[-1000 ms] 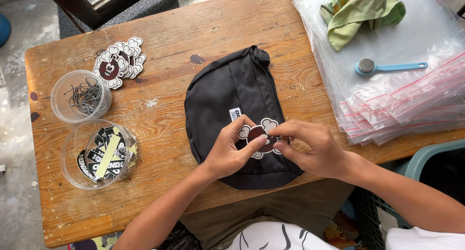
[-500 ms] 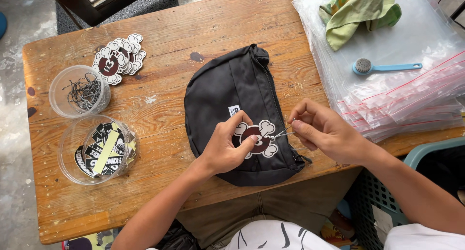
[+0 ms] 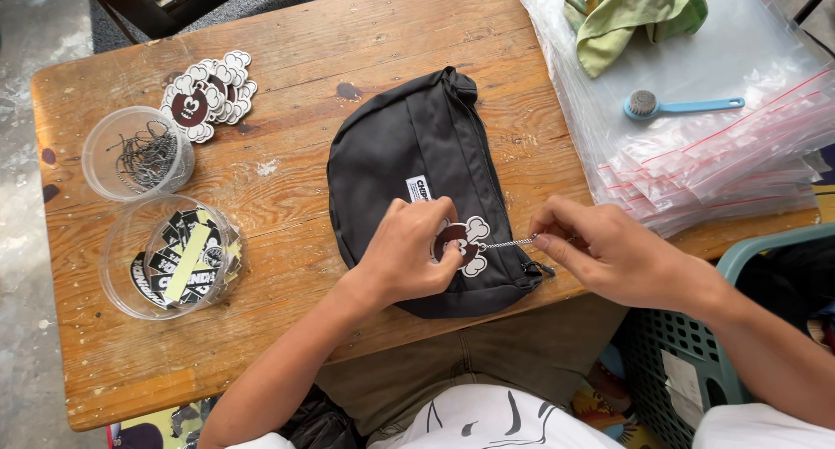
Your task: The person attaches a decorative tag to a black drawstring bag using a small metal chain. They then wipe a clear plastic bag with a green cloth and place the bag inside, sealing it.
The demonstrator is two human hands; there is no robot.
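Observation:
A black fabric waist bag (image 3: 417, 153) lies in the middle of a wooden table (image 3: 304, 57). On its lower part rests a brown and white cloud-shaped charm (image 3: 464, 240). My left hand (image 3: 409, 258) pinches the charm's left side against the bag. My right hand (image 3: 609, 253) grips the end of a thin metal ball chain (image 3: 509, 243) that runs taut from the charm to my fingers, near the bag's zipper pull (image 3: 537, 269).
A pile of matching charms (image 3: 209, 97) lies at the back left. Beside it stand a clear cup of ball chains (image 3: 139, 153) and a clear cup of stickers (image 3: 174, 258). Zip bags (image 3: 722, 162), a blue brush (image 3: 683, 107), a green cloth (image 3: 635, 14) lie right; a teal basket (image 3: 696, 362) below.
My right hand has moved right, away from the charm, and drawn the chain out straight. My left hand has stayed on the charm.

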